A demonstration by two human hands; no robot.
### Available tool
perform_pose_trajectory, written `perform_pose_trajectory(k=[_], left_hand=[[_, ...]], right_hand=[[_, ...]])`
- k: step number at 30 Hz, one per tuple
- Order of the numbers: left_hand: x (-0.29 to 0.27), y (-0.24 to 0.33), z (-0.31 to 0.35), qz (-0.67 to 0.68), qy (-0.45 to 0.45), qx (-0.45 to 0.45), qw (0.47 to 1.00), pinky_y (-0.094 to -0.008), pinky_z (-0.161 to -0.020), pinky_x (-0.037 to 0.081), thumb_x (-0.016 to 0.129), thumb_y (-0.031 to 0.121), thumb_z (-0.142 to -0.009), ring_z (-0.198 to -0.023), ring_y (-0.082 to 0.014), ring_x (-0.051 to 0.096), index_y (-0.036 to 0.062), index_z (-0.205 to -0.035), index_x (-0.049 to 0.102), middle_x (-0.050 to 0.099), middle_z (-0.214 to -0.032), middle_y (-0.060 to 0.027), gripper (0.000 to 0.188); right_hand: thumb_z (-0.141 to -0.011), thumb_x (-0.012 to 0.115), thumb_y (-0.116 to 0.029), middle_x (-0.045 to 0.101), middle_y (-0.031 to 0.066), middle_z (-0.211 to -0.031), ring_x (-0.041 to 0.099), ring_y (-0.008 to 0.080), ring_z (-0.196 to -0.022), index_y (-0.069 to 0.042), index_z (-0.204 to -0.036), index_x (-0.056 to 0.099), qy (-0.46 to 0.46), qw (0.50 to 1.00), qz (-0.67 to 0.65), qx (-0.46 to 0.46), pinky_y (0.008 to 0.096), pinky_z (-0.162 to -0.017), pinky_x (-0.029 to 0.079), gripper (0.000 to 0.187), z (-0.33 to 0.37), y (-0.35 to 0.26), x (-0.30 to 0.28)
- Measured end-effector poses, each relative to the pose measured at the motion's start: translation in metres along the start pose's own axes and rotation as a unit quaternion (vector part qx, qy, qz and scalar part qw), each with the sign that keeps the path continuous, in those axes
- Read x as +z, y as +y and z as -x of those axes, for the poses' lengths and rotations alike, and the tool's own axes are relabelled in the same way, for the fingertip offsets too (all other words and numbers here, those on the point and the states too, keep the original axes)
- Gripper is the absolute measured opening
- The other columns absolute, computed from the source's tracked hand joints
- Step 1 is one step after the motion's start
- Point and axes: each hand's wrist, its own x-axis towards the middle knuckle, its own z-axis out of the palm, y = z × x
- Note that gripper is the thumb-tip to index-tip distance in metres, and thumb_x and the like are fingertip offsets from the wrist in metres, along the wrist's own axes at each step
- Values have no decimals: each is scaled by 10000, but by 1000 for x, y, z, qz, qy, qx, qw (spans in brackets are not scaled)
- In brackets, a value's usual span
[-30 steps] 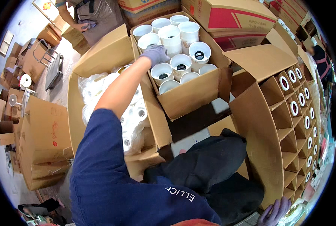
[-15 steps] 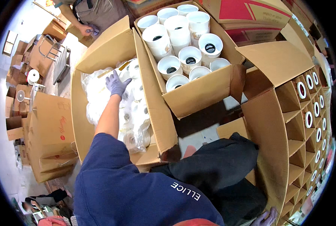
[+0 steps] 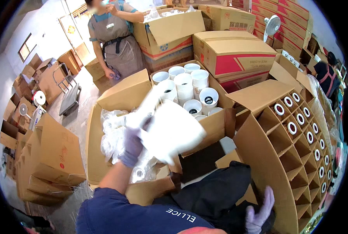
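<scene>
My left hand (image 3: pixel 132 146), in a light purple glove, grips a large white object (image 3: pixel 174 126). Motion smears it, so its exact kind cannot be made out. It is held above an open carton (image 3: pixel 94 136) in which white pieces in clear plastic bags (image 3: pixel 113 134) lie. Down at the lower right, my gloved right hand (image 3: pixel 259 214) is empty with its fingers apart, close to the side of a divided carton (image 3: pixel 265 167). White ring-topped pieces (image 3: pixel 292 128) stand in several of that carton's cells; other cells hold nothing visible.
Behind the white object, another carton (image 3: pixel 217 124) holds white cups (image 3: pixel 200 78) with black parts inside some. Closed boxes (image 3: pixel 236 50) are stacked at the back. A co-worker (image 3: pixel 119 46) stands far left near a trolley (image 3: pixel 70 99); another person (image 3: pixel 326 76) is far right.
My left hand has come up out of the bagged pieces with the white object. My right hand has moved further into view. The view has tilted up, showing more of the room.
</scene>
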Motion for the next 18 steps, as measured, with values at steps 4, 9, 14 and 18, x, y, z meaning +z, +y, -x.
perform_pose_trajectory(k=[4,9,14,18], left_hand=[[132,-95,124,293,-75,-413,859,-356,-1018,461,522,200,-807,-1044,-247,609,-91,-1283,507,629,-1143,-161,558],[205,-158,163,-166,-331,-187,910,-422,-1075,427,607,102,-820,-1171,-329,578,-8,-1329,513,618,-1219,-165,529],[293,-136,61,-314,-464,124,819,-430,-1083,406,654,56,-767,-1194,-366,560,-6,-1236,604,605,-1239,-208,475],[325,-149,32,-343,-518,215,754,-489,-1141,332,672,88,-761,-1233,-350,546,56,-1222,636,612,-1283,-142,464]], right_hand=[[-858,578,-700,524,219,-1327,462,341,-1299,53,-1340,491,115,957,-267,9,481,-1092,349,899,-6,-49,-5],[-810,769,-276,642,79,-730,637,298,-670,-98,-993,699,42,998,28,-32,417,-671,488,265,31,-16,-87],[-893,618,-498,687,148,-922,670,343,-846,-59,-1186,628,-178,971,-67,143,456,-763,518,528,79,-2,-21],[-849,723,-344,619,215,-1226,603,366,-1114,-100,-1365,522,54,996,-10,64,452,-978,473,605,45,68,-96]])
